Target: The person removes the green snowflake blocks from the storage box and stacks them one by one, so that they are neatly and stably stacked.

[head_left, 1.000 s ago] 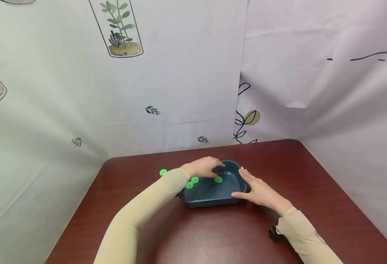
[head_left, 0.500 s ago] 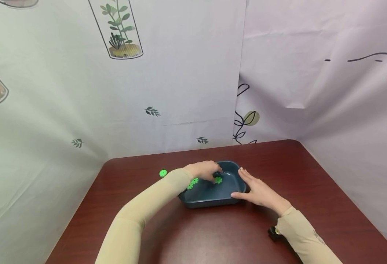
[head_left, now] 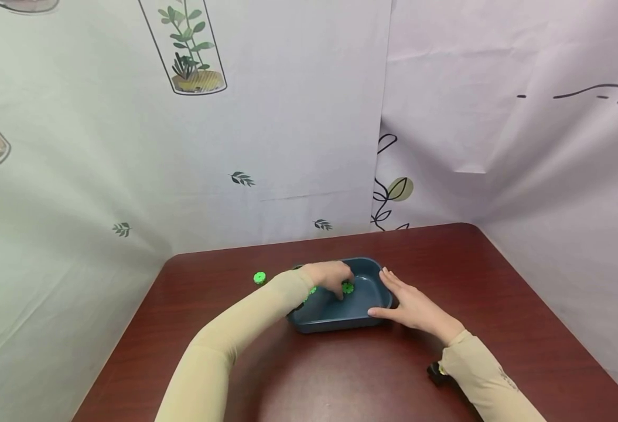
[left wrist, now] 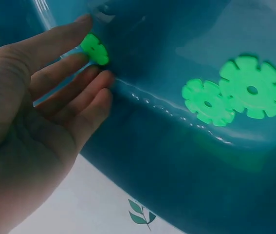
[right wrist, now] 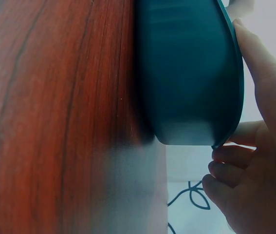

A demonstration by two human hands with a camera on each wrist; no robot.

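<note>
A dark blue-green rectangular tray (head_left: pixel 335 323) sits on the table. My left hand (head_left: pixel 332 275) reaches down inside it. In the left wrist view, the thumb and fingers of the left hand (left wrist: pixel 40 92) are apart and slightly bent, beside a bright green notched plastic disc (left wrist: pixel 95 49); no pinch shows. Two more green discs (left wrist: pixel 252 87) lie close together in the tray, partly hidden by the sleeve in the head view. At the tray's right end, my right hand (head_left: pixel 416 305) rests against the rim, thumb spread from nearly straight fingers; its fingertips (right wrist: pixel 223 155) touch the rim.
Another green disc (head_left: pixel 259 278) is on the reddish-brown table (head_left: pixel 319 375), left of the tray. A black device (head_left: pixel 437 372) is at the right wrist. White printed cloth (head_left: pixel 287 117) hangs behind and at both sides.
My left hand has lowered into the tray and drawn slightly nearer, with its fingers coming down around the green disc. The right hand stays at the rim.
</note>
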